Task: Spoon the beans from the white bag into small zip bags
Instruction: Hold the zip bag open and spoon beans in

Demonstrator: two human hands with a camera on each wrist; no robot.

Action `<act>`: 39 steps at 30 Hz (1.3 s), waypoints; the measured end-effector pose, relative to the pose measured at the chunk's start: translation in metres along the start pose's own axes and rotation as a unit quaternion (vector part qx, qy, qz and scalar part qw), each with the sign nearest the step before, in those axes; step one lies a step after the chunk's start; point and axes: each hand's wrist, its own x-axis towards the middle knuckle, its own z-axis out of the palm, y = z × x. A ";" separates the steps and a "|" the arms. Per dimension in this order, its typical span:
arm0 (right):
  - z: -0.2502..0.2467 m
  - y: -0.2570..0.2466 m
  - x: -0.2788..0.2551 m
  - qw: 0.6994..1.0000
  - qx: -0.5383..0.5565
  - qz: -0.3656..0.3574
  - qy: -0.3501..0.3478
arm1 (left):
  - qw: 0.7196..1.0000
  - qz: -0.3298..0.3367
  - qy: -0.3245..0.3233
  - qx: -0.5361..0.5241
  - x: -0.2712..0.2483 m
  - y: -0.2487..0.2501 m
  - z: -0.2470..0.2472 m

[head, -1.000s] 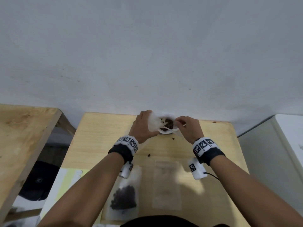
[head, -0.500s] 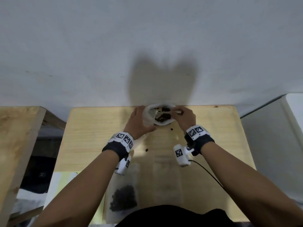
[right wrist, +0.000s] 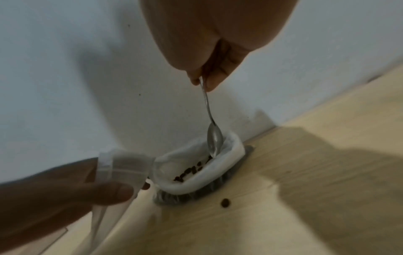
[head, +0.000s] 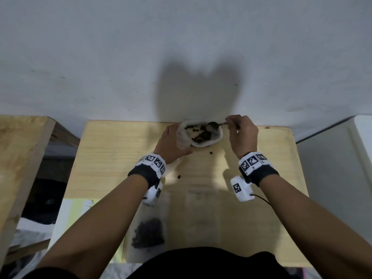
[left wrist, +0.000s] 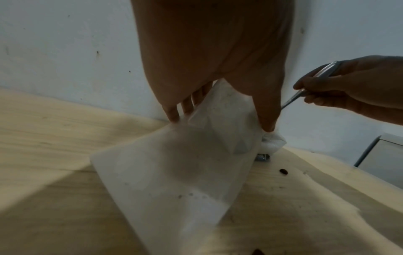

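Observation:
The white bag (head: 216,138), rim rolled down, sits at the table's far edge against the wall with dark beans (head: 201,135) inside. My right hand (head: 231,122) pinches the handle of a metal spoon (head: 213,125). In the right wrist view the spoon (right wrist: 214,139) hangs bowl-down, its tip inside the white bag (right wrist: 218,172) just above the beans. My left hand (head: 177,141) grips a small clear zip bag (head: 182,137) right beside the white bag's left rim. In the left wrist view that zip bag (left wrist: 185,163) hangs down to the table between thumb and fingers.
A zip bag with beans in it (head: 149,232) lies near the front edge, and a flat empty one (head: 201,214) lies beside it. Loose beans (head: 210,153) lie on the wooden table (head: 112,158). A wall stands directly behind the table; a second wooden surface (head: 18,154) is to the left.
My right hand has drawn back to the right of the white bag, and the spoon now shows over the beans. The left hand keeps the zip bag at the bag's left rim.

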 end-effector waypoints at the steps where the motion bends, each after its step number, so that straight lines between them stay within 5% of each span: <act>1: -0.002 0.002 -0.002 1.000 -0.005 0.002 -0.009 | 1.000 0.002 -0.001 0.001 0.000 0.001 0.001; 8: 0.001 0.006 -0.005 0.982 0.028 0.167 -0.082 | 1.000 -0.012 -0.008 -0.021 -0.004 0.002 0.003; 21: 0.018 -0.008 -0.022 0.941 0.034 0.289 -0.172 | 1.000 0.011 -0.018 -0.005 -0.007 -0.004 0.002; 27: 0.034 -0.022 -0.029 0.917 0.118 0.359 -0.126 | 1.000 0.009 -0.016 -0.022 -0.009 -0.005 0.002; 39: 0.024 -0.003 -0.011 0.910 0.148 0.375 -0.097 | 0.999 0.022 0.006 -0.040 0.004 -0.002 0.002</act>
